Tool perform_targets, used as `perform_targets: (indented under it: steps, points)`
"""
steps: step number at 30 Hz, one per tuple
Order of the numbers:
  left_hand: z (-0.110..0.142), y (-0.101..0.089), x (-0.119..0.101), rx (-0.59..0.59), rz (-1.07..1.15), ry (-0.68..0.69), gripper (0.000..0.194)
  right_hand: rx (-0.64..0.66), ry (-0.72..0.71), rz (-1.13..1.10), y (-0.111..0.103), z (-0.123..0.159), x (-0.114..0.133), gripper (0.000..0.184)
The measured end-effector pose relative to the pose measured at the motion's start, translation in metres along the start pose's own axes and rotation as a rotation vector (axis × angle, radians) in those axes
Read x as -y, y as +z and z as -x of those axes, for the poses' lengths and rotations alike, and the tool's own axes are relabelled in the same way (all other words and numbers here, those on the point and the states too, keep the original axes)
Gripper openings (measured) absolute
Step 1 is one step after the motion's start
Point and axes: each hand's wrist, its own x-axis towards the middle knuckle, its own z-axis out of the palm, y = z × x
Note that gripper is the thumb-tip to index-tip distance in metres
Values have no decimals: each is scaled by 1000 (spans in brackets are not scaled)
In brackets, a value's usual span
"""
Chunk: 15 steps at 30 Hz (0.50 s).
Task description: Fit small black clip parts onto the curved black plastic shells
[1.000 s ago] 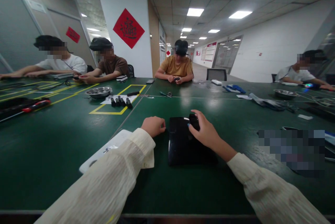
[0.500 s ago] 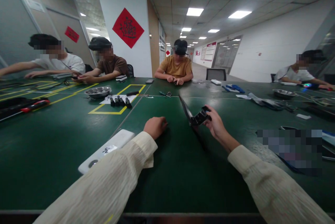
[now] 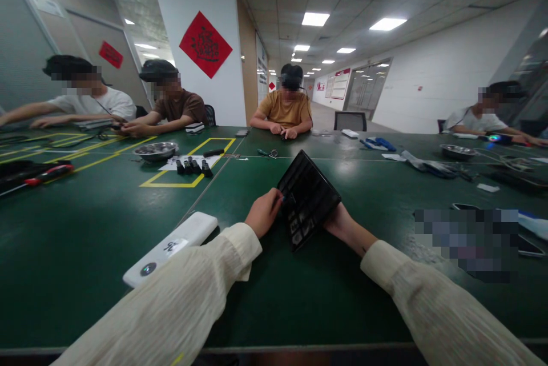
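The right hand (image 3: 337, 218) grasps a glossy black rectangular tablet (image 3: 311, 197), tilted above the green worktop (image 3: 291, 303), well in from its near edge. The left hand (image 3: 263, 213) has fingertips at the tablet's left edge; whether they pinch, I cannot tell. Leftward, a white rounded plastic device (image 3: 188, 234) bears two dark characters, perhaps "26". Beyond, a red paper diamond (image 3: 206, 44) carries blurred black Chinese-style writing.

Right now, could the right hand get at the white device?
Probably not directly: the right hand holds the black panel, and the left sleeve lies between that hand and the white device.
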Motion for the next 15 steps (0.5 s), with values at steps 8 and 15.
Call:
perform_targets:
  steps: [8,15]
  points:
    - [-1,-7,-3,-41,0,-31,24,25,91,-125,12,8,4,34]
    - [2,-6,-4,0,-57,-102,52,67,81,-78,23,18,3,29]
